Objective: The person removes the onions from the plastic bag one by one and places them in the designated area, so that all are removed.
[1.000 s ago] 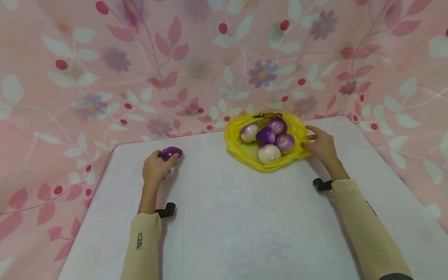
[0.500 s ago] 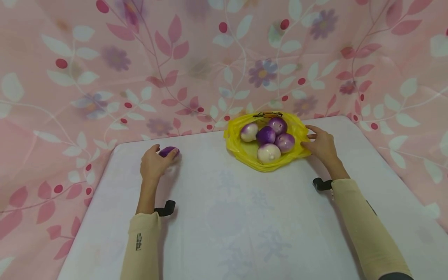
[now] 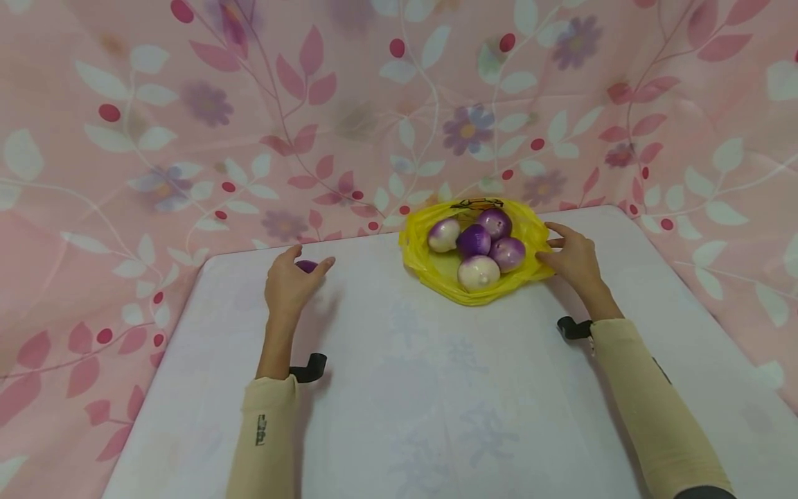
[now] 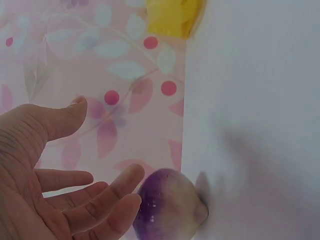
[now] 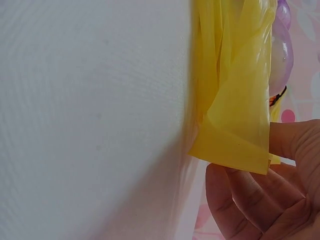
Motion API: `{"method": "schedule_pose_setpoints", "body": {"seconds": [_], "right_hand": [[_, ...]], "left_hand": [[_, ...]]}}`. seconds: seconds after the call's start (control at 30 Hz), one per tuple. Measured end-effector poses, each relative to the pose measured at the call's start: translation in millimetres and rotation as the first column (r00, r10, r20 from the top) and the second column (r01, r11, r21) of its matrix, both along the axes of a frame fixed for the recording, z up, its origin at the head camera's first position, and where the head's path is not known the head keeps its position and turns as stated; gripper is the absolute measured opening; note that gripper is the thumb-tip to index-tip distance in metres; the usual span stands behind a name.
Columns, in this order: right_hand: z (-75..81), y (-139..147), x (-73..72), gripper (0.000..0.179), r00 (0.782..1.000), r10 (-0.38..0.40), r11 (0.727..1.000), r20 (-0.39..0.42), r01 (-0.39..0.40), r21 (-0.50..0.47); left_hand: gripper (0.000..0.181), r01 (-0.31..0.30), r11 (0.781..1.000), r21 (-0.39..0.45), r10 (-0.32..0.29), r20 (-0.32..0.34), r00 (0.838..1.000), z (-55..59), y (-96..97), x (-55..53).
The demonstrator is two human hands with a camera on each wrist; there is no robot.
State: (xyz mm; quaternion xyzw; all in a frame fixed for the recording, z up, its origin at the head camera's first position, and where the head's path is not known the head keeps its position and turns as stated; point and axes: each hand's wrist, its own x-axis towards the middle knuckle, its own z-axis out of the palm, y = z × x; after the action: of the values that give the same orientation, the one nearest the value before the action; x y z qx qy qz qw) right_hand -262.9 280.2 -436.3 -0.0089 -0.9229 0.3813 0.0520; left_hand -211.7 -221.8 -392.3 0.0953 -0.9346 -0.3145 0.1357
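Note:
A purple-and-white onion (image 4: 170, 207) rests on the table at the left; in the head view only its purple top (image 3: 307, 266) shows past the hand. My left hand (image 3: 289, 285) is right beside it, thumb spread wide and fingers loosely bent, holding nothing. In the left wrist view the fingertips (image 4: 131, 202) are at the onion's purple side. My right hand (image 3: 573, 260) pinches the right edge of a yellow plastic bag (image 3: 436, 277) between thumb and fingers. The bag's mouth is spread wide, and several purple and white onions (image 3: 479, 274) lie inside it.
A white table (image 3: 399, 388) with faint printed marks extends under both arms. Behind it hangs a pink flowered cloth (image 3: 349, 118), close to the table's back edge. Each wrist wears a small black camera, such as the left one (image 3: 309, 368).
My left hand has let go of the onion it held; its thumb and fingers have spread, and the hand has shifted slightly right. My right hand and the bag have stayed still.

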Motion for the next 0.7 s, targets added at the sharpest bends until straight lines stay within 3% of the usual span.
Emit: {"method": "schedule_pose_setpoints", "body": {"seconds": [0.4, 0.7], "right_hand": [[-0.9, 0.3, -0.5, 0.069, 1.000, -0.009, 1.000, 0.017, 0.009, -0.015], [-2.4, -0.1, -0.1, 0.069, 1.000, -0.008, 1.000, 0.030, 0.009, -0.016]], "left_hand": [[0.082, 0.135, 0.991, -0.004, -0.135, 0.009, 0.991, -3.7, 43.5, -5.1], [0.085, 0.321, 0.944, -0.081, -0.315, 0.075, 0.946, -13.0, 75.3, -13.3]]}}
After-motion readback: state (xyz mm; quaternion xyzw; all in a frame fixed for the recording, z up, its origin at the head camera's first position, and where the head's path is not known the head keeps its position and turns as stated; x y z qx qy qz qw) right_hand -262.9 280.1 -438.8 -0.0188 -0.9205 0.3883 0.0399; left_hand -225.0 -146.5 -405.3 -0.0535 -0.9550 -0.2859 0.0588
